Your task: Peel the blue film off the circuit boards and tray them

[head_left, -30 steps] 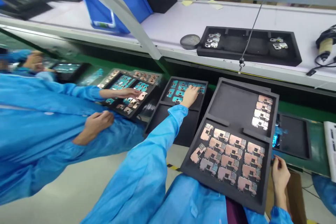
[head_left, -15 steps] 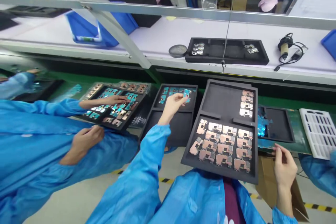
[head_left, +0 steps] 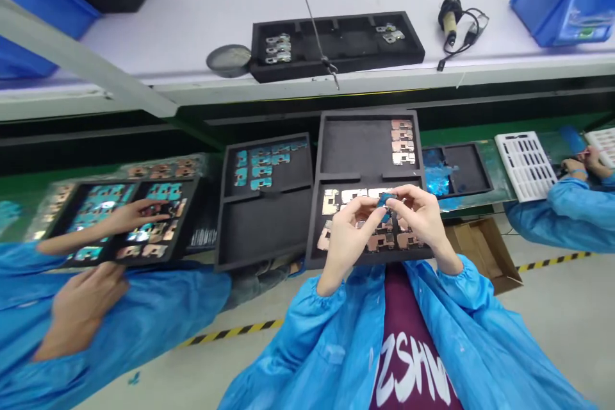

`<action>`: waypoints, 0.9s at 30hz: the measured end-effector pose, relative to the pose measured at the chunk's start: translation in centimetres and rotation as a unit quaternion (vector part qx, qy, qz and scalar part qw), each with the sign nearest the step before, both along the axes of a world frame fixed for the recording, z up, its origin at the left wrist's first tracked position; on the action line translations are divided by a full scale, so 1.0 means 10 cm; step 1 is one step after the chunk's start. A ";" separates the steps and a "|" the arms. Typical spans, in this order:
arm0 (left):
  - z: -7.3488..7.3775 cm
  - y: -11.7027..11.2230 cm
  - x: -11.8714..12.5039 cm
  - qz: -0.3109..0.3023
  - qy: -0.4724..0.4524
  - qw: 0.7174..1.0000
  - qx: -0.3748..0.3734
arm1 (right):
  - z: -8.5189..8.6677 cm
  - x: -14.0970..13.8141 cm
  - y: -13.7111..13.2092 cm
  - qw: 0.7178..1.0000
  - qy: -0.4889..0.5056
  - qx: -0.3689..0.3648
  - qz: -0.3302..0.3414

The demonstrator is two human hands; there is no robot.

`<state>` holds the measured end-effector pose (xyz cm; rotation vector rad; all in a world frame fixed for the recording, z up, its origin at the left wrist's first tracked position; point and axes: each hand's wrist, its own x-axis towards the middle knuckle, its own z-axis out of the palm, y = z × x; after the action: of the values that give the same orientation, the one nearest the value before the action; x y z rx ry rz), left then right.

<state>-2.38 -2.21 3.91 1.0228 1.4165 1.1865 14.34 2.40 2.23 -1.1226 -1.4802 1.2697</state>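
Hands jointly pinch a small blue piece just above a matte black tray of flat, notched, coppery boards; green desk behind, smooth white shelf higher, pale floor below.

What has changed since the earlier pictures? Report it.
The left hand lifted a small teal-covered board from the neighbouring black foam tray and carried it rightward. The right hand came in leftward; both now pinch the board. Four copper-and-silver boards stay lined up in the black foam tray beneath the hands.
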 end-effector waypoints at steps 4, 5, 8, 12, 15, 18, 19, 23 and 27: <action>-0.03 0.03 0.11 0.017 0.060 0.998 0.024 | -0.02 0.12 -0.06 1.000 0.009 -0.002 -0.016; -0.03 0.04 0.14 0.016 0.068 0.997 0.028 | -0.03 0.13 -0.07 1.000 0.008 -0.004 -0.021; -0.07 0.06 0.22 0.014 0.080 0.996 0.042 | -0.09 0.15 -0.08 0.999 -0.020 0.009 -0.036; -0.15 0.14 0.29 0.032 0.067 0.996 0.055 | -0.20 0.17 -0.09 0.985 -0.094 0.126 -0.075; -0.18 0.16 0.29 0.033 0.038 0.998 0.042 | -0.23 0.18 -0.10 0.959 -0.137 0.223 -0.106; -0.20 0.14 0.26 0.001 0.032 0.999 0.028 | -0.26 0.20 -0.10 0.935 -0.169 0.280 -0.136; -0.21 0.12 0.24 -0.009 0.032 0.999 0.029 | -0.27 0.20 -0.10 0.930 -0.177 0.291 -0.141; -0.23 0.10 0.17 -0.032 0.019 0.999 0.031 | -0.31 0.25 -0.07 0.904 -0.203 0.348 -0.143; -0.22 0.11 0.11 -0.049 0.013 0.999 0.016 | -0.29 0.31 -0.04 0.905 -0.199 0.358 -0.114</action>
<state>-1.27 -1.14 1.66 1.1200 1.3560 1.1308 17.45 1.99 -0.71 -1.0239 -1.8305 0.2673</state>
